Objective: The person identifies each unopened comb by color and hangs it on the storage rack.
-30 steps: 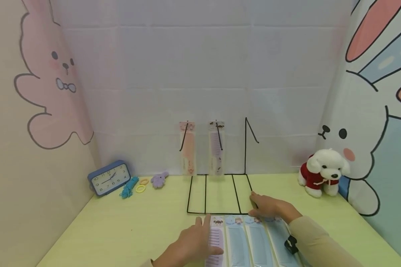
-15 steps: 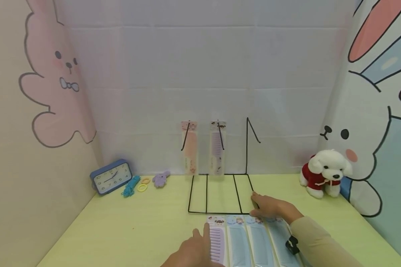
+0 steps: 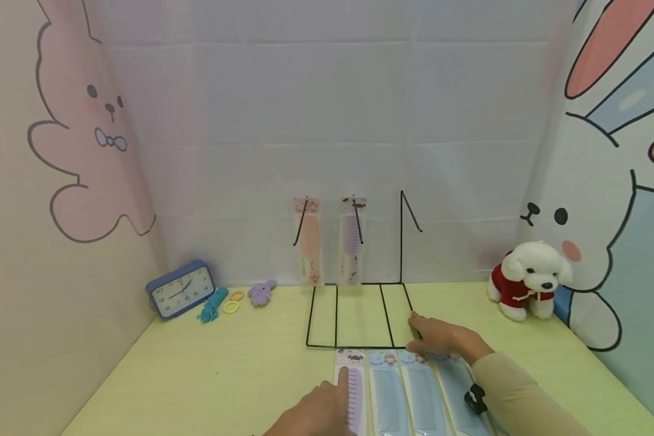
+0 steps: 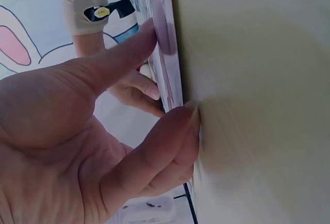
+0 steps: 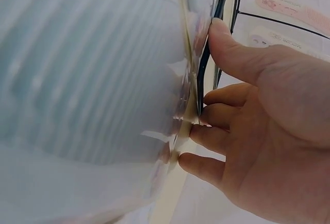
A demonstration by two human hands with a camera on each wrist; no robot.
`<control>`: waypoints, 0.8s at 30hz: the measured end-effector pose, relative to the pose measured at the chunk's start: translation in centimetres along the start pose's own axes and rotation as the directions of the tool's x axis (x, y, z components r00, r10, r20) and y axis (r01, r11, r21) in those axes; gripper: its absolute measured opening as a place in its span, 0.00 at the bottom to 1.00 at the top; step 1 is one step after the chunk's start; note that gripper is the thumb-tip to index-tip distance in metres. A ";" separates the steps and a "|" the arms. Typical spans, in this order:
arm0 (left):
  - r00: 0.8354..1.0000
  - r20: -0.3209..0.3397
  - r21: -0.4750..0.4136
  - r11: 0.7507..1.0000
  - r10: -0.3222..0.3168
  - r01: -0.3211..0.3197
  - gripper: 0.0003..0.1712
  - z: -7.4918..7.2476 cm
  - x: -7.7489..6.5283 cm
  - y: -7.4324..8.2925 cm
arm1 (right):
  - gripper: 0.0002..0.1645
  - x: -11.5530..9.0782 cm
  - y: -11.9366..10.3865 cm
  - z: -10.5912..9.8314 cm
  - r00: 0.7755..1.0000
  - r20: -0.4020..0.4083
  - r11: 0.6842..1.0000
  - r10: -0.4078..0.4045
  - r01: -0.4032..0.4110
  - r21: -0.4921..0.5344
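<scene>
My left hand (image 3: 316,412) is at a packaged purple comb (image 3: 355,399) on the table, its index finger over the card's left side. In the left wrist view the thumb (image 4: 134,46) meets the package's edge, and the bent fingers (image 4: 175,141) are at the card's edge by the tabletop. My right hand (image 3: 441,337) grips the front right corner of a black wire display rack (image 3: 336,315), thumb and fingers at the wire. On two of the rack's hooks hang a packaged pink comb (image 3: 308,242) and another packaged purple comb (image 3: 351,260); the right hook (image 3: 411,212) holds nothing.
Several packaged blue combs (image 3: 389,399) lie in a row right of the purple one. Along the back left are a blue clock (image 3: 182,290), a blue cord bundle (image 3: 212,304), rings (image 3: 231,307) and a purple toy (image 3: 261,293). A plush dog (image 3: 531,281) sits at right.
My left hand has shifted its index finger onto the card's left side. The purple comb's package has slid slightly left, widening the gap to the blue ones. The right hand stays on the rack.
</scene>
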State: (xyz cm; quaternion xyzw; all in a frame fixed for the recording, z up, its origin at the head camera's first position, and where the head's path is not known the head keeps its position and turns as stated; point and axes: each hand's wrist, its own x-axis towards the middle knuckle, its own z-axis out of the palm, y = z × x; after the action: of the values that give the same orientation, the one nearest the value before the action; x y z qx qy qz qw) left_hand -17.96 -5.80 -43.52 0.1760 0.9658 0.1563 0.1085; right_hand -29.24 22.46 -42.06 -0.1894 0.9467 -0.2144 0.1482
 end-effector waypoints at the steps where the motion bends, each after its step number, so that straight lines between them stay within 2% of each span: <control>1: 1.000 0.015 -0.014 1.000 0.008 -0.008 0.66 -0.1 0.0 0.0 | 0.49 0.0 0.0 0.0 1.000 0.002 1.000 0.001 -0.001 0.001; 6: 1.000 0.021 -0.070 0.997 0.015 -0.014 0.64 -0.3 -0.2 -0.2 | 0.50 0.0 0.1 0.1 1.000 -0.006 1.000 0.001 -0.001 -0.001; 12: 0.999 0.033 -0.174 0.985 -0.006 0.012 0.62 -0.6 -0.4 -0.9 | 0.51 0.1 0.0 0.1 1.000 -0.011 1.000 -0.003 0.003 -0.004; 16: 0.999 0.041 -0.138 0.990 0.006 0.000 0.64 -1.0 -0.5 -1.6 | 0.51 0.1 0.0 0.1 1.000 -0.003 1.000 0.006 -0.006 -0.005; 18: 0.998 0.046 -0.141 0.990 0.031 -0.024 0.66 -1.4 -0.7 -2.0 | 0.51 0.1 0.0 0.1 1.000 0.000 1.000 0.003 -0.003 -0.010; 21: 0.994 0.069 -0.228 0.971 0.082 -0.065 0.62 -1.8 -0.8 -2.6 | 0.51 0.1 0.0 0.0 1.000 -0.003 1.000 0.001 -0.001 -0.015; 24: 0.984 0.127 -0.361 0.930 0.125 -0.072 0.53 -2.2 -1.0 -3.2 | 0.51 0.1 0.0 0.0 1.000 0.000 1.000 0.010 -0.010 -0.005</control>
State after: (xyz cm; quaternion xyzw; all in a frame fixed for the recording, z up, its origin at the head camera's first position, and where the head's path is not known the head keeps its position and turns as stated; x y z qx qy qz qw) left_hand -18.61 -9.60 -42.46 0.2129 0.9010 0.3198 0.2015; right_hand -29.33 22.40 -42.01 -0.1848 0.9482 -0.2113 0.1489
